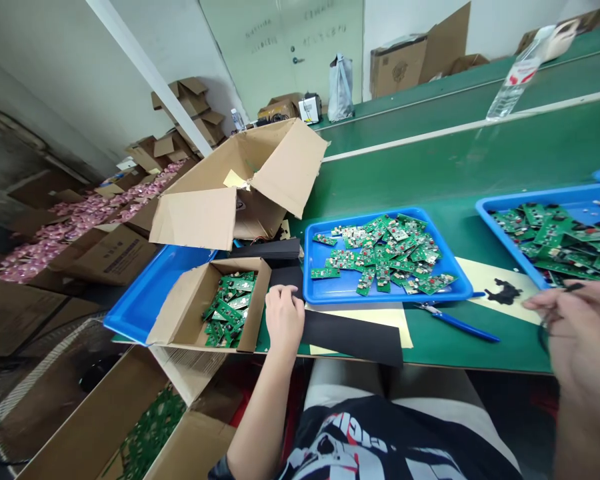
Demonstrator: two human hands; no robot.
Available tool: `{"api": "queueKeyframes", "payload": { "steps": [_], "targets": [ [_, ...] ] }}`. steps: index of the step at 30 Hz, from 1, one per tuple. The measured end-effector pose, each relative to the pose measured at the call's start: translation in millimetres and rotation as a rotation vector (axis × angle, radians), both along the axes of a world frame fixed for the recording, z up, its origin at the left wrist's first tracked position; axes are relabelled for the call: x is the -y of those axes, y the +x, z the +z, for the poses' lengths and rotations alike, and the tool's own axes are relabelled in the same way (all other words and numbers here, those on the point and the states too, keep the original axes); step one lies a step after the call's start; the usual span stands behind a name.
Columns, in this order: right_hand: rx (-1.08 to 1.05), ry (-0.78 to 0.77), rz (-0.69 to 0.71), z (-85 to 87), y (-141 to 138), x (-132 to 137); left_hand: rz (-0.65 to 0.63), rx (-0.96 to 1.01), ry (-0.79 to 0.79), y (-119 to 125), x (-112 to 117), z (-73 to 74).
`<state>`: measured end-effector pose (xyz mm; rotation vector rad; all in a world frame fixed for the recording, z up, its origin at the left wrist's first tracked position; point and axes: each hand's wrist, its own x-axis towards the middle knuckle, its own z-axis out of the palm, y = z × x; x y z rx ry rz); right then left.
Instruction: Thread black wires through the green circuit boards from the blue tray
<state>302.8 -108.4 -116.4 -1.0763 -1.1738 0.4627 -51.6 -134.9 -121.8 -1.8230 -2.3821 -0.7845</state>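
My left hand [285, 319] is at the table's front edge, just right of a small open cardboard box [255, 319] holding green circuit boards [230, 310]. Its fingers are curled, and whatever may be under them is hidden. Black flat strips [350, 337] lie beside it on pale yellow paper [405, 327]. At the right edge, my right hand [580, 320] pinches a small thin black piece [574, 288], too blurred to name. Close to that hand is a blue tray [510, 248] heaped with circuit boards, and a black irregular clump [503, 292] lies on yellow paper.
A blue tray [380, 299] of loose circuit boards stands in the middle, with blue-handled cutters [460, 323] before it. Behind the small box are a large open carton [195, 217] and another blue tray [140, 293]. A water bottle [520, 77] stands at the back right.
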Motion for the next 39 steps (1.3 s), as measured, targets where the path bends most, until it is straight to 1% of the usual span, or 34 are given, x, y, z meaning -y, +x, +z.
{"api": "queueKeyframes", "payload": {
  "steps": [1, 2, 4, 6, 9, 11, 13, 18, 21, 23, 24, 26, 28, 30, 32, 33, 35, 37, 39],
  "targets": [
    [-0.072, -0.092, -0.019, -1.3, -13, -4, -0.029, -0.022, -0.010, 0, -9, 4.2],
    [-0.119, -0.145, -0.045, -1.9, -24, -7, -0.080, -0.038, -0.031, 2, -19, 7.7],
    [-0.138, -0.240, -0.010, -2.1, -38, -7, -0.205, -0.055, -0.092, 6, -41, 11.0],
    [-0.088, -0.269, 0.043, -2.4, -46, -6, -0.297, -0.055, -0.157, 12, -62, 9.8],
    [-0.011, -0.264, 0.098, -2.1, -52, -6, -0.358, -0.034, -0.230, 18, -82, 4.8],
    [0.033, -0.247, 0.145, 1.0, -56, -11, -0.370, -0.004, -0.245, 19, -87, 2.7],
    [0.074, -0.214, 0.190, 7.8, -60, -17, -0.374, 0.042, -0.242, 17, -87, 2.0],
    [0.184, -0.071, 0.266, 35.7, -74, -37, -0.341, 0.215, -0.176, 8, -76, 2.5],
    [0.243, 0.033, 0.301, 53.7, -85, -50, -0.314, 0.356, -0.110, 3, -70, 8.7],
    [0.274, 0.094, 0.319, 65.9, -93, -58, -0.324, 0.463, -0.067, 4, -68, 21.2],
    [0.287, 0.124, 0.326, 72.3, -96, -61, -0.342, 0.517, -0.048, 7, -67, 30.8],
    [0.303, 0.184, 0.333, 85.7, -103, -68, -0.404, 0.625, -0.008, 16, -68, 56.1],
    [0.315, 0.254, 0.343, 99.2, -109, -72, -0.459, 0.734, 0.071, 32, -71, 86.2],
    [0.326, 0.319, 0.359, 110.7, -115, -74, -0.584, 1.087, 0.192, 49, -73, 115.2],
    [0.329, 0.378, 0.362, 118.0, -121, -73, -0.671, 1.271, 0.288, 66, -76, 137.2],
    [0.329, 0.404, 0.358, 119.9, -123, -72, -0.709, 1.331, 0.304, 72, -77, 144.5],
    [0.330, 0.457, 0.350, 120.5, -127, -70, -0.771, 1.398, 0.269, 80, -78, 151.6],
    [0.355, 0.491, 0.352, 118.9, -128, -71, -0.797, 1.414, 0.191, 83, -80, 150.9],
    [0.409, 0.511, 0.344, 117.5, -128, -74, -0.809, 1.402, 0.105, 82, -83, 146.5]
  ]
}}
